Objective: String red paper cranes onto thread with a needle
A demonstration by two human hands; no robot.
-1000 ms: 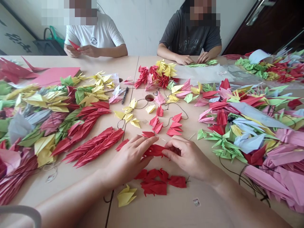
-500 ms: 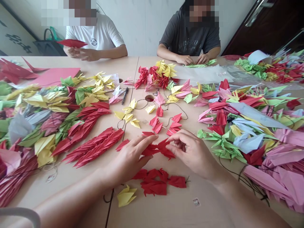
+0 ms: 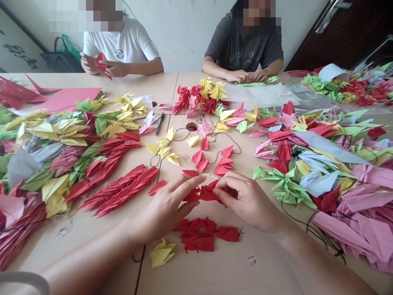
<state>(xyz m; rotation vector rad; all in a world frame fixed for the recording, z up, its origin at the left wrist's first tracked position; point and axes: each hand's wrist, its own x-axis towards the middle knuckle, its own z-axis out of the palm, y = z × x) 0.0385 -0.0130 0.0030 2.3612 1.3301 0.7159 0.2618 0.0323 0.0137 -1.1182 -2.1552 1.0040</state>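
Observation:
My left hand (image 3: 173, 198) is closed, thumb below and fingers above, around a red folded-paper crane (image 3: 192, 194). My right hand (image 3: 242, 194) pinches the edge of another red paper crane (image 3: 209, 191) beside it, fingers curled in. A thin pale needle-like piece (image 3: 211, 175) spans the gap between the hands; its ends are hidden. Nearer to me lie several red paper cranes (image 3: 198, 241) with a dark thread end, and a yellow one (image 3: 162, 253). Beyond my hands are loose red cranes (image 3: 225, 160) and yellow cranes (image 3: 166, 147).
Red strung bundles (image 3: 123, 190) and a mixed pile (image 3: 58, 131) cover the left side. Another colourful pile (image 3: 316, 164) fills the right. A black pen (image 3: 160, 123) lies near a table hole (image 3: 192, 126). Two people sit opposite, one holding red paper (image 3: 102, 65).
My right fingers have curled in more tightly at the red crane, and the pale needle-like piece now shows between my hands. The person opposite on the left has turned the red paper upright.

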